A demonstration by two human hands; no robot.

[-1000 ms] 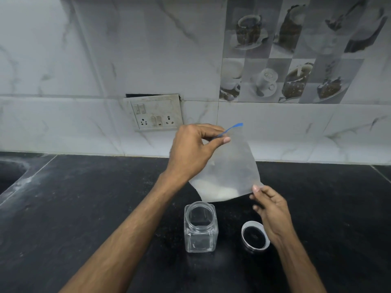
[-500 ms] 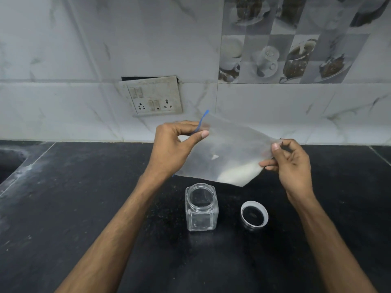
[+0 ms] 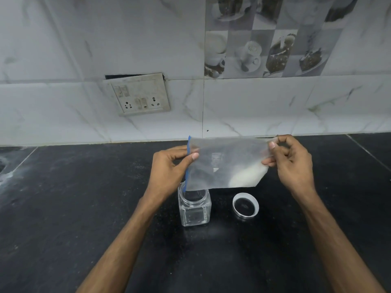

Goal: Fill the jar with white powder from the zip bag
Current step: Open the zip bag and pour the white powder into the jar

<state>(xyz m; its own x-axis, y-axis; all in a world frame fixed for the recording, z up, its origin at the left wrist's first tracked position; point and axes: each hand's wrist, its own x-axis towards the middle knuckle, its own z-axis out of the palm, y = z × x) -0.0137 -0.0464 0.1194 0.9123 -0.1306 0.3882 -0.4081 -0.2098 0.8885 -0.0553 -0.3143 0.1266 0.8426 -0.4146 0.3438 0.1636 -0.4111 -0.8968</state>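
Note:
A clear zip bag [image 3: 224,161] with a blue zip strip hangs sideways above the black counter. My left hand [image 3: 169,168] pinches its zip end, which points down over the mouth of the jar. My right hand [image 3: 292,163] pinches the bag's far end at the right. White powder [image 3: 247,176] lies in the bag's lower right corner. The clear square glass jar [image 3: 194,208] stands open on the counter below the zip end and looks empty. Its lid [image 3: 245,205] lies upturned to the right of the jar.
The black stone counter [image 3: 84,208] has white dust near its left edge by a sink [image 3: 2,163]. A tiled wall with a switch and socket plate [image 3: 139,96] stands behind.
The bag has turned from hanging upright to lying sideways. My right hand rose with the bottom end, and my left hand lowered the blue zip end to the jar's mouth.

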